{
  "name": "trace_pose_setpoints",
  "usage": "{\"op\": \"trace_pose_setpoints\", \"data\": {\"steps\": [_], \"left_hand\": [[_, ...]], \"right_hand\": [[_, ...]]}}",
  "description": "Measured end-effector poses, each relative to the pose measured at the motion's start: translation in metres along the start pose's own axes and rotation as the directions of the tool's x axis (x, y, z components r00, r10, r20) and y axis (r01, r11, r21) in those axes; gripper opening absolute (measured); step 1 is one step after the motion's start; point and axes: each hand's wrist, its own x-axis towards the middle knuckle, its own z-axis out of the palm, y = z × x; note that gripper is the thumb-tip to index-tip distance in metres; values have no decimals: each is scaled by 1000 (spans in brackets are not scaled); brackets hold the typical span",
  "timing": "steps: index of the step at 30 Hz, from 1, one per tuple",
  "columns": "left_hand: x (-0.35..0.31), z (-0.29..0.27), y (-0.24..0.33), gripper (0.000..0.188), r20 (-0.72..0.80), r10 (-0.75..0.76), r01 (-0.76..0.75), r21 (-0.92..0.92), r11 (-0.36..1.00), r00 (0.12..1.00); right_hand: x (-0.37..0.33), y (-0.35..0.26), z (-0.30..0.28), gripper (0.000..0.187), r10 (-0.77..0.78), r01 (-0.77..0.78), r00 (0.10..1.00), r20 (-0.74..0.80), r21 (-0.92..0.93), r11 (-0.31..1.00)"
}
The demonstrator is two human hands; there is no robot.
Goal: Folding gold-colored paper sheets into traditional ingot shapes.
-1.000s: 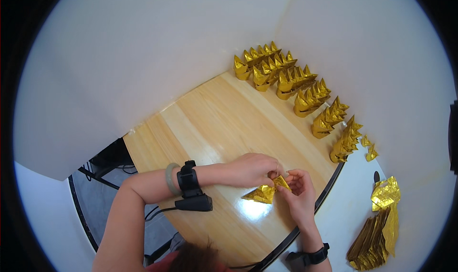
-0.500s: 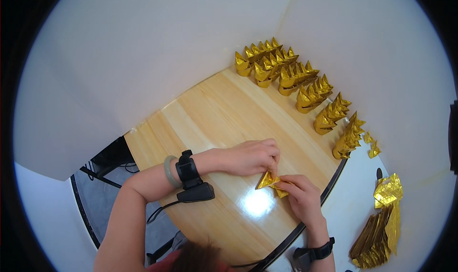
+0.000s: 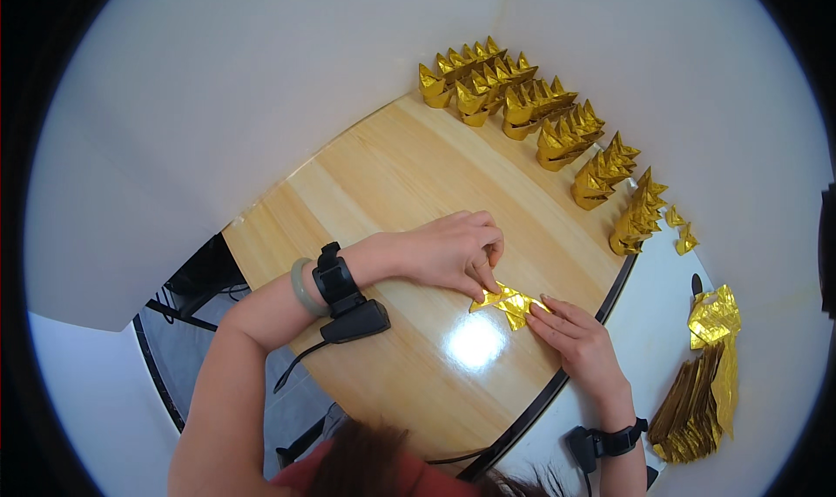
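A folded piece of gold foil paper [image 3: 514, 304] lies on the wooden table, with pointed ends to left and right and a third point toward me. My left hand [image 3: 453, 251] is closed, its thumb and fingertips pinching the paper's left end. From the right, my right hand [image 3: 576, 338] holds the other end, fingers pressed together on it and pointing left. The fingertips partly cover both ends of the paper.
Several rows of folded gold paper pieces [image 3: 570, 135] stand along the far right edge. Two small gold pieces [image 3: 686, 238] lie beyond them on a white surface. A fanned stack of gold paper [image 3: 692, 401] is at right. White panels [image 3: 261, 79] border the wooden table [image 3: 366, 183].
The gold paper is spread wider and flatter between my hands. My right hand has shifted right, its fingers straighter. The whole view has shifted slightly, moving the rows upward.
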Motion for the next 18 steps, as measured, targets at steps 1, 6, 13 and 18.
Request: {"op": "trace_pose_setpoints", "data": {"steps": [1, 6, 13, 18], "left_hand": [[0, -1, 0, 22, 1, -1, 1, 0, 1000, 1000], [-4, -3, -2, 29, 2, 34, -34, 12, 999, 999], [4, 8, 6, 21, -79, 56, -51, 69, 996, 995], [10, 22, 3, 15, -115, 141, -133, 75, 988, 983]], "right_hand": [[0, -2, -1, 37, 0, 0, 1000, -1, 1, 1000], [-2, -6, -7, 39, 26, -17, 996, 81, -112, 994], [-17, -2, 1, 34, 332, -297, 941, -71, 298, 907], [11, -11, 1, 25, 684, -573, 722, 99, 639, 513]]}}
